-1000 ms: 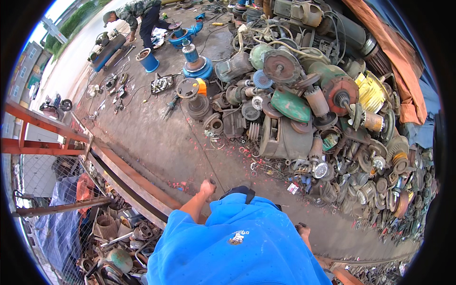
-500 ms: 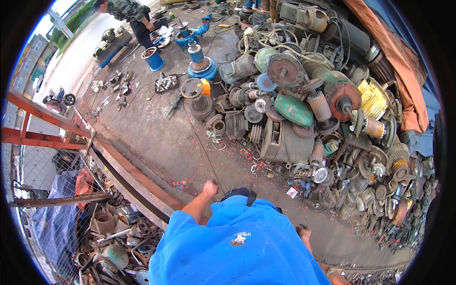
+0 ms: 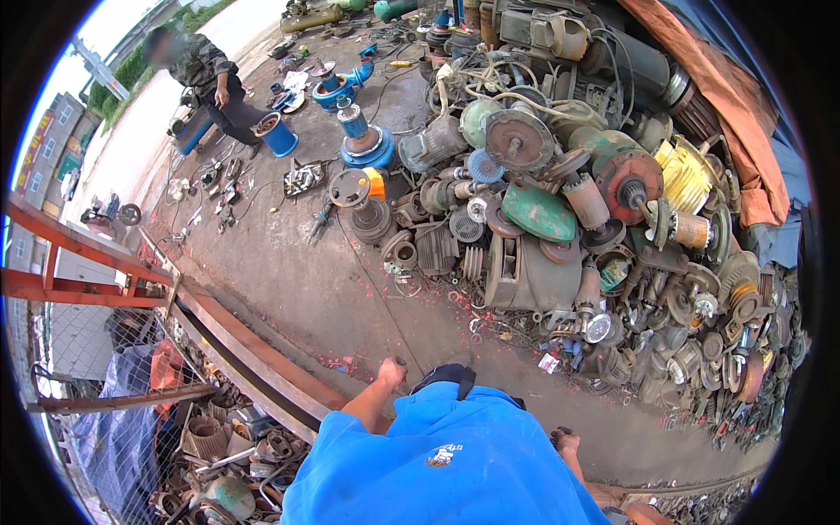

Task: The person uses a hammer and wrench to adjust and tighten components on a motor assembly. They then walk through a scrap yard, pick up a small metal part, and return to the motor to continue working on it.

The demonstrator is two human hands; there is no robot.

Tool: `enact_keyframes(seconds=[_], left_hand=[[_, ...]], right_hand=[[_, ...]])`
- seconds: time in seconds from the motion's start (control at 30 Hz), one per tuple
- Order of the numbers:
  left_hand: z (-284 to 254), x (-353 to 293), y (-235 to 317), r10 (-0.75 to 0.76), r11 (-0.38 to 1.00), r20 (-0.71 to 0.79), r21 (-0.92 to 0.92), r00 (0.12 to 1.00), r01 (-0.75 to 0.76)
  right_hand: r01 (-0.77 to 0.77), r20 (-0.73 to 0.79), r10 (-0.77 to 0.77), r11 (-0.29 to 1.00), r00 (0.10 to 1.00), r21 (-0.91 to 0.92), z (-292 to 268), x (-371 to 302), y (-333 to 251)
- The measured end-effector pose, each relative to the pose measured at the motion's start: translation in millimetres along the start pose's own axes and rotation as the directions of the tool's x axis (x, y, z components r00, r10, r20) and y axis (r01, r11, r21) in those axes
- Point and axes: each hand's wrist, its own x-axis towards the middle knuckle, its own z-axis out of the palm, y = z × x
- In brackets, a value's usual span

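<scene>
- Head view, from where I stand: concrete floor [image 3: 271,254] spreads out ahead.
- Scrap heap [image 3: 534,271] of motors and metal parts: piled on the floor, right side.
- Rust-orange beam [image 3: 262,346]: slants along the left.
- Co-worker [image 3: 201,72]: standing, upper left.
- Blue shirt [image 3: 376,459]: lower centre.
- Left hand [image 3: 391,373]: near the beam, over the floor; grip curled narrow, cannot tell whether it holds anything.
- Right hand [image 3: 567,442]: beside the shirt, heap ahead of it; cannot tell how wide the grip is.
</scene>
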Motion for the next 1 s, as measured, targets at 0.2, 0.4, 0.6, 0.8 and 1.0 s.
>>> enact_keyframes(seconds=[0.2, 0.4, 0.6, 0.8, 1.0], left_hand=[[-4, 10, 13, 0.011, 0.994, 0.015, 0.106, 1.000, -0.012], [-3, 43, 9, 0.024, 0.984, 0.046, 0.176, 0.999, -0.032], [16, 96, -21, 0.223, 0.889, 0.170, 0.369, 0.960, -0.272], [85, 19, 205, 0.363, 0.916, 0.276, 0.072, 0.890, -0.395], [200, -185, 426, 0.684, 0.652, 0.549, -0.755, 0.480, -0.065]], right_hand=[[-0.013, 0.015, 0.012, 1.000, 1.000, 0.014, 2, 18, 22], [-0.035, -0.014, 0.035, 0.999, 0.999, -0.011, 13, -6, 13], [-0.016, 0.008, 0.016, 0.993, 1.000, 0.116, 5, -9, 37], [-0.018, -0.077, 0.033, 0.982, 0.997, 0.190, -23, 11, 98], [-0.076, -0.142, 0.085, 0.995, 0.986, 0.063, -100, 23, 96]])
